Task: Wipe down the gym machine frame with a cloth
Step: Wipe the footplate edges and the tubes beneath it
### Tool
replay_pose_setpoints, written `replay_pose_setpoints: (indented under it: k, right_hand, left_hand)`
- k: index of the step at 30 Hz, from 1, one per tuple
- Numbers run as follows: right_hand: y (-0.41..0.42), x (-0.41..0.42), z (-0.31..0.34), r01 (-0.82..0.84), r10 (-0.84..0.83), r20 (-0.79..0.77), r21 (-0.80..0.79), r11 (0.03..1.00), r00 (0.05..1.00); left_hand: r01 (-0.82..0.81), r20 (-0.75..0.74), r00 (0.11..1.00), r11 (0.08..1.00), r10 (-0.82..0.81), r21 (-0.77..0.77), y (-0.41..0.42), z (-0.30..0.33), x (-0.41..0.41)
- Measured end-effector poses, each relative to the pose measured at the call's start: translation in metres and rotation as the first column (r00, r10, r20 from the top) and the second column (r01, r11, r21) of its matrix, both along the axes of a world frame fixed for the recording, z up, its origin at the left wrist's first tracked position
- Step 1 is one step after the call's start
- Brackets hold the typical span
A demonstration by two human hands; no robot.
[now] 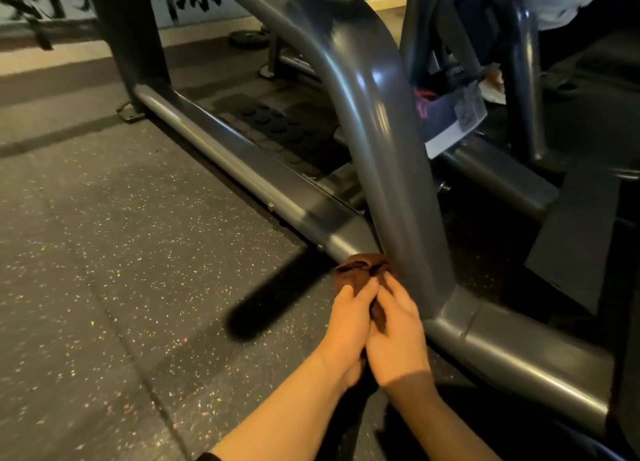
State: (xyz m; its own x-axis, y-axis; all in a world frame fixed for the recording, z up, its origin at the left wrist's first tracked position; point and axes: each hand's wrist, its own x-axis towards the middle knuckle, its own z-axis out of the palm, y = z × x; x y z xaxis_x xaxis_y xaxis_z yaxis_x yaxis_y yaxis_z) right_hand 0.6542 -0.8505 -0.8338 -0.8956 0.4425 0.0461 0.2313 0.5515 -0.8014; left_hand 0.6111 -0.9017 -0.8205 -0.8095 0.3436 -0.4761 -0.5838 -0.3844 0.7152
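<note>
Cloths: one, brown cloth, bunched against the frame base joint, near centre.
Hands: two; left hand and right hand together, both gripping the cloth.
Surroundings: speckled floor left; weight plate far.

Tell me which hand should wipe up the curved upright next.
Probably the right hand: it lies beside the curved upright and holds the brown cloth with the left hand, which sits farther out.

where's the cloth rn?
Head view, lower centre: the brown cloth is bunched between the left hand and right hand, against the base of the frame upright.
</note>
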Motion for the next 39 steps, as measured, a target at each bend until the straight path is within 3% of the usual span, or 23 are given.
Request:
replay_pose_setpoints:
  k: [3,5,8,12,15,17,21,25,29,31,33,35,37,39]
  right_hand:
    - [-0.002,-0.01,0.009,0.062,-0.037,-0.15,0.165,0.984,0.988]
    - [-0.003,-0.025,0.01,0.189,-0.129,-0.214,0.291,0.938,0.968]
    - [-0.006,-0.047,0.001,0.215,-0.159,-0.161,0.448,0.868,0.974]
    - [0.005,-0.05,-0.021,0.24,-0.144,-0.212,0.555,0.797,0.967]
    - [0.013,-0.046,-0.025,0.228,-0.116,-0.217,0.616,0.754,0.969]
    - [0.016,-0.044,-0.025,0.204,-0.089,-0.207,0.637,0.743,0.974]
    - [0.028,-0.039,-0.023,0.119,0.011,-0.216,0.576,0.809,0.976]
    - [0.036,-0.02,-0.022,0.034,0.068,-0.215,0.44,0.897,0.974]
    - [0.028,0.034,-0.046,0.208,-0.176,-0.25,0.106,0.972,0.952]
    - [0.031,0.052,-0.048,0.288,-0.3,-0.224,-0.085,0.954,0.927]
    - [0.045,0.068,-0.042,0.33,-0.348,-0.231,-0.116,0.937,0.908]
    - [0.062,0.082,-0.031,0.368,-0.344,-0.266,0.047,0.928,0.901]
    - [0.082,0.092,-0.024,0.325,-0.257,-0.223,0.363,0.873,0.94]
    - [0.102,0.104,-0.032,0.131,-0.174,0.013,0.603,0.787,0.985]
  left_hand:
    - [-0.207,-0.085,0.978,0.942,0.191,-0.264,-0.018,-0.018,-0.034]
    - [-0.262,-0.187,0.962,0.865,0.199,-0.428,-0.029,-0.029,-0.058]
    - [-0.156,-0.31,0.951,0.873,0.006,-0.461,-0.016,-0.034,-0.077]
    - [0.035,-0.552,0.764,0.876,-0.333,-0.481,0.021,-0.057,-0.095]
    - [0.071,-0.512,0.655,0.721,-0.555,-0.69,0.036,-0.078,-0.096]
    - [0.097,-0.495,0.7,0.755,-0.515,-0.648,0.038,-0.081,-0.086]
    - [0.174,-0.424,0.838,0.905,-0.343,-0.388,0.027,-0.064,-0.057]
    - [0.186,-0.373,0.879,0.935,-0.295,-0.302,0.018,-0.056,-0.027]
    - [0.235,-0.341,0.882,0.931,-0.325,-0.279,0.018,-0.052,0.017]
    - [0.344,-0.228,0.901,0.928,-0.37,-0.144,0.026,-0.047,0.041]
    - [0.405,-0.08,0.912,0.914,-0.402,0.018,0.04,-0.037,0.059]
    - [0.438,-0.092,0.896,0.898,-0.434,0.032,0.056,-0.025,0.068]
    - [0.46,-0.153,0.875,0.887,-0.46,-0.038,0.074,-0.015,0.074]
    - [0.44,-0.221,0.846,0.87,-0.485,-0.224,0.092,-0.018,0.086]
